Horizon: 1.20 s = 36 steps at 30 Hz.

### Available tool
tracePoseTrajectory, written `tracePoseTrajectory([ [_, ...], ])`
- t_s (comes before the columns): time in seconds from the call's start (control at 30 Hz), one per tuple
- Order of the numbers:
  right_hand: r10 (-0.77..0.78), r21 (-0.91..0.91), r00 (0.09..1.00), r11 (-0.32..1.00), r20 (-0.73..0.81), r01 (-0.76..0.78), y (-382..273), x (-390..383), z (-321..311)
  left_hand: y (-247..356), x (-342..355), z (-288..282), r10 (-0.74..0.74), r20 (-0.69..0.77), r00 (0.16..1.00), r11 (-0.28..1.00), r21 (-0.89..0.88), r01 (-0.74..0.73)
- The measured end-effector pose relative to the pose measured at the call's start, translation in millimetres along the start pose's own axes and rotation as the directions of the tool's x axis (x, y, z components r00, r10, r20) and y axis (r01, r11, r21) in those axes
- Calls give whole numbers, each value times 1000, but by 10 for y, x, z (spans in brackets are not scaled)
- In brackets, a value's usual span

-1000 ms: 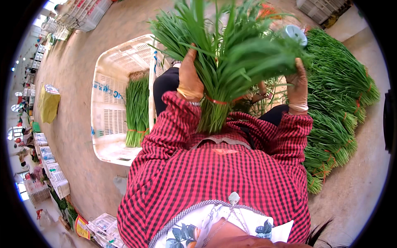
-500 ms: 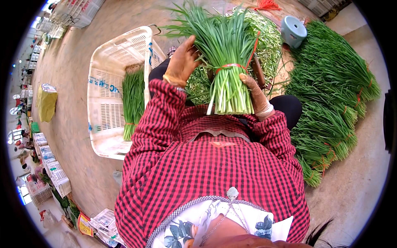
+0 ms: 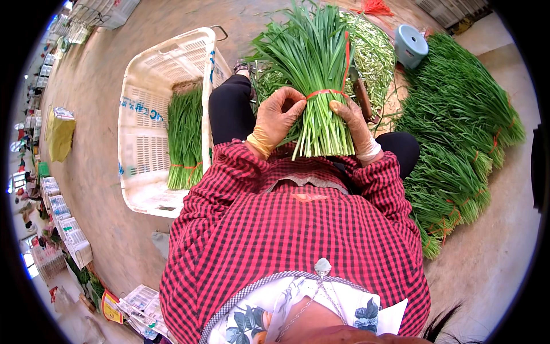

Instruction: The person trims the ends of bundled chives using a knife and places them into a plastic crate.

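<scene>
1. Centrally, a bunch of long green stalks (image 3: pixel 321 63) is held up before the person's lap, between the knees, leafy tops pointing away and pale cut ends facing the body.
2. A red band (image 3: pixel 325 92) circles its lower part, one loose end running up over the leaves on the right.
3. At the bunch's left edge, the left hand (image 3: pixel 278 121) has thumb and forefinger brought together at the band; whether the other fingertips grip anything cannot be told.
4. Opposite, the right hand (image 3: pixel 356 125) clasps the bunch's right side, thumb pressed on the stalks just below the band, the remaining fingers partly hidden.
5. Behind the bunch, loose cut stems (image 3: pixel 375 63) lie heaped near a blue-grey stool (image 3: pixel 411 43).
6. To the left stands a white slatted crate (image 3: pixel 133 166), with banded green bundles (image 3: pixel 185 137) lying inside.
7. To the right, a large pile of similar bunches (image 3: pixel 458 126) spreads across the concrete floor (image 3: pixel 481 275).
</scene>
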State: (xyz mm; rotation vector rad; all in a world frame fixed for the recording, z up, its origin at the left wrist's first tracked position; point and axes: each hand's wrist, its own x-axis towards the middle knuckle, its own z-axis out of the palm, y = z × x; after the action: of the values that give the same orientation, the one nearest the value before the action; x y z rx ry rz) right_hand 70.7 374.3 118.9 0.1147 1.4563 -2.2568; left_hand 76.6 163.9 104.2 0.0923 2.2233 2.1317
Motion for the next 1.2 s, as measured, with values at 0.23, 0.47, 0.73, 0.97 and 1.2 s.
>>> tracePoseTrajectory([
  [0.23, -79, -238, 995, 969, -53, 64, -107, 17, -194, -122, -106, -290, -336, 409, 848, 939, 78, 335],
  [0.47, 83, -73, 958, 995, 273, -65, -181, -95, 325, 49, 297, -172, -188, 315, 930, 276, -892, 358],
  [0.73, 116, -356, 990, 931, 74, -83, 148, -72, 2, 115, 366, -416, -214, -46, 976, 327, -945, 27],
  [0.97, -50, -981, 989, -127, -140, -145, -335, -284, -470, 45, 334, -802, -243, -262, 934, 462, -878, -126],
  [1.2, -444, -833, 778, 113, 445, 541, -227, -1, 650, 138, 305, -463, -242, -167, 956, 387, -920, -63],
])
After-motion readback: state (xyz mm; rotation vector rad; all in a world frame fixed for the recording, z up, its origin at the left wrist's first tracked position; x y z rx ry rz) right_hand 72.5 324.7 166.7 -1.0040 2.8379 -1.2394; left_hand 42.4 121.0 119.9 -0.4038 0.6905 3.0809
